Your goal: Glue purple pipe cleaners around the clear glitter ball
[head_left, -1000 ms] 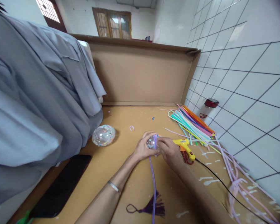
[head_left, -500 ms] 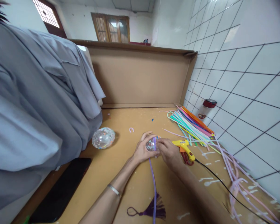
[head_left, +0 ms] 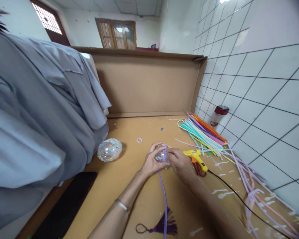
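Note:
A small clear ball with colourful bits and a purple strip across it is held by my left hand, whose fingers and thumb wrap its left side. My right hand pinches at the ball's right side, its fingertips pressed on the purple strip. A long purple pipe cleaner runs from under the ball toward the table's front edge. It crosses a dark purple tassel with a loop. Another clear decorated ball rests to the left, near a small curled pink piece.
A yellow glue gun with a black cord lies right of my hands. Behind it are colourful pipe cleaners and a red-lidded jar. A black phone-like slab and grey cloth are at left; a cardboard panel stands behind.
The camera view has shifted slightly. Both hands stay at the small ball, with almost no visible change in their grip.

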Available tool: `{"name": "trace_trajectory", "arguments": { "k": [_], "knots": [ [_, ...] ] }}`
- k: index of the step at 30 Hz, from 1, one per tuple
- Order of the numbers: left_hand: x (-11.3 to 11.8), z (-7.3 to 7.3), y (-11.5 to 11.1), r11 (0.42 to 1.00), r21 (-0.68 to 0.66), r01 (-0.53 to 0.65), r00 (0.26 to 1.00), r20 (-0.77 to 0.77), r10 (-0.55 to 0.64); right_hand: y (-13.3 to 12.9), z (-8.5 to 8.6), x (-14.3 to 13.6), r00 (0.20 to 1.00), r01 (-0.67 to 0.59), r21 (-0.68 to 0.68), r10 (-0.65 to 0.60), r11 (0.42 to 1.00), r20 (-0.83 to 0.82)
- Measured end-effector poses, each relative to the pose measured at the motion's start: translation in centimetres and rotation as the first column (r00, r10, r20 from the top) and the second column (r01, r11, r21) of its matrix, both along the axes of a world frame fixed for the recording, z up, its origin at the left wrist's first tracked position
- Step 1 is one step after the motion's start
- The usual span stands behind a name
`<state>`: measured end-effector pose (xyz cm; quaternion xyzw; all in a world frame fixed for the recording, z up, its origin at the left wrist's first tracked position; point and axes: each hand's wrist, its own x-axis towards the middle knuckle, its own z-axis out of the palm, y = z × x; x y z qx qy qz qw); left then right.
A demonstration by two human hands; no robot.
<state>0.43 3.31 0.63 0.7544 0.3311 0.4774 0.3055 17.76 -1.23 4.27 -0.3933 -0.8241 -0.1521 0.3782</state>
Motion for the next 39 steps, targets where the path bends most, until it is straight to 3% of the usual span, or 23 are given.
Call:
{"name": "trace_trajectory", "arguments": {
  "k": [11,17,20,25,30,39],
  "knots": [
    [-0.7,-0.1,-0.2,0.977,0.209,0.043,0.960,-0.281,0.017,0.1,0.3,0.0,0.999,-0.031,0.048,0.031,0.998,-0.008],
    [-0.1,-0.1,-0.5,0.963,0.271,-0.004,0.965,-0.250,0.075,0.0,0.3,-0.2,0.991,-0.062,0.004,0.063,0.998,-0.121],
    [0.3,0.2,-0.6,0.976,0.214,-0.033,0.982,-0.175,0.071,0.2,0.1,-0.1,0.958,-0.111,-0.060,0.091,0.992,-0.273],
    [0.6,0.5,-0.4,1.000,0.015,-0.027,0.996,-0.083,0.028,0.4,-0.2,0.0,0.888,-0.108,-0.133,0.036,0.985,-0.458],
    [0.3,0.3,0.0,0.998,-0.065,0.000,0.999,-0.032,-0.003,0.3,0.0,0.1,0.896,-0.180,-0.213,0.071,0.960,-0.439],
    [0.3,0.0,0.2,0.987,-0.157,0.030,0.995,0.096,-0.015,0.7,-0.3,0.9,0.902,-0.312,-0.414,0.128,0.855,-0.413]
  ]
}}
